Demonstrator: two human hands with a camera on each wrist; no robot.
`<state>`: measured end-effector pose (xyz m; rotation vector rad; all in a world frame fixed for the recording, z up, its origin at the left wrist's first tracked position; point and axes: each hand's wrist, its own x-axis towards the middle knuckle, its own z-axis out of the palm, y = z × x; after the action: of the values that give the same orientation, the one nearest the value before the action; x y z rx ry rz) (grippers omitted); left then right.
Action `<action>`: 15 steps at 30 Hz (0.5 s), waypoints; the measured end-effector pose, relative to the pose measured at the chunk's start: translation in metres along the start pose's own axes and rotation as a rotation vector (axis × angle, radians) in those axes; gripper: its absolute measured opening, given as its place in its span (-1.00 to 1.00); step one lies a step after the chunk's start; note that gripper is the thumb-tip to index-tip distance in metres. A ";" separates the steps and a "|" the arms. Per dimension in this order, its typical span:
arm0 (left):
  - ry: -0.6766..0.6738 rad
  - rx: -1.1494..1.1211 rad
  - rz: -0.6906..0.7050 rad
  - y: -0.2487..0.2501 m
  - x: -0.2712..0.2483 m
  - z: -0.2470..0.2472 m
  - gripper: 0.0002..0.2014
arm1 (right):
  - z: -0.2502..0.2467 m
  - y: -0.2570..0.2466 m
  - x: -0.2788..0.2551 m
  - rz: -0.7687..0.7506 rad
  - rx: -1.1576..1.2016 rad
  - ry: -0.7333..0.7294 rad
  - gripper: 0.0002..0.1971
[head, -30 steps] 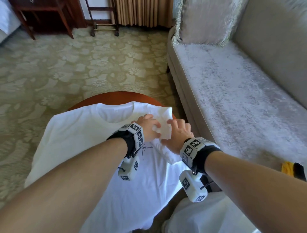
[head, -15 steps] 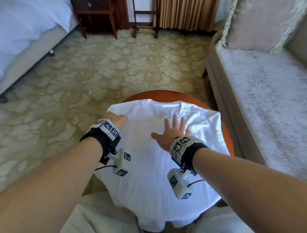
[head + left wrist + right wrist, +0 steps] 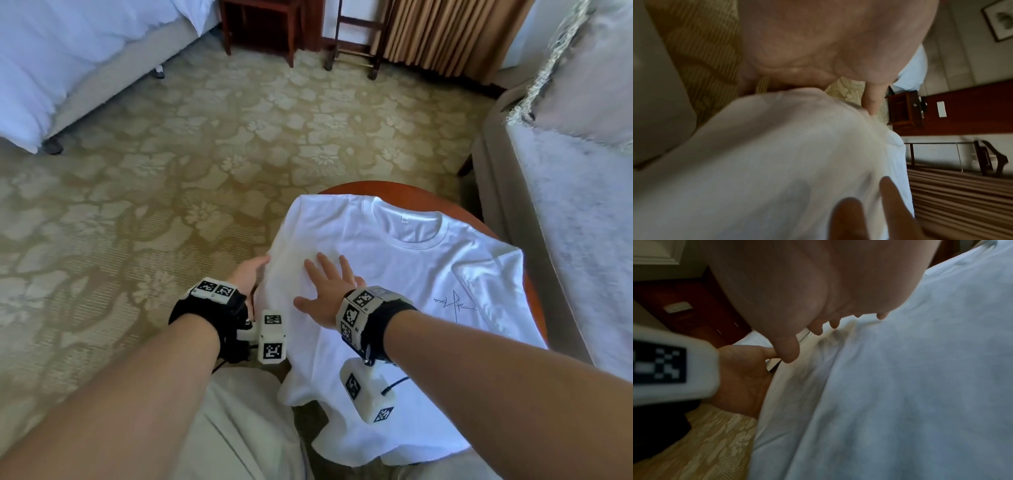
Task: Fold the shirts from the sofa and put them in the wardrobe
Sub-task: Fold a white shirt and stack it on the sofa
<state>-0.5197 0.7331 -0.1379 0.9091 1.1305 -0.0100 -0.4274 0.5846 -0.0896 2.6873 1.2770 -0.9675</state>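
Observation:
A white shirt (image 3: 411,274) lies face up on a round wooden table (image 3: 394,188), collar on the far side, its right sleeve folded inward. My left hand (image 3: 250,274) is at the shirt's left edge, where its fingers disappear under the cloth. In the left wrist view its thumb (image 3: 873,97) lies on top of the shirt (image 3: 777,162). My right hand (image 3: 325,287) presses flat on the left chest with fingers spread. The right wrist view shows that palm (image 3: 797,288) over the shirt (image 3: 900,386), with my left hand (image 3: 742,378) beside it.
A grey sofa (image 3: 582,205) with a cushion (image 3: 589,85) runs along the right, close to the table. A bed (image 3: 68,51) stands at the far left, with a dark side table (image 3: 260,20) and curtains (image 3: 445,34) at the back. Patterned carpet (image 3: 171,171) covers the floor. My knees (image 3: 239,428) are below.
Both hands left the folded right sleeve and moved across to the shirt's left side. The left took the left edge and the right flattened on the chest. The head view swung left.

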 end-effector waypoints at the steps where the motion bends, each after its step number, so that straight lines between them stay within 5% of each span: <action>1: -0.006 -0.071 0.010 0.000 -0.005 0.002 -0.62 | 0.001 0.001 0.000 0.004 -0.019 -0.014 -0.22; 7: -0.003 -0.305 0.043 0.010 -0.005 -0.001 -0.63 | -0.001 0.002 0.002 0.014 -0.025 -0.041 -0.15; 15: -0.030 -0.336 0.215 0.031 -0.019 -0.006 -0.60 | -0.012 -0.005 0.003 0.042 0.028 -0.046 -0.12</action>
<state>-0.5201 0.7489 -0.1047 0.7216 0.9658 0.3325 -0.4231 0.5931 -0.0804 2.6836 1.2027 -1.0438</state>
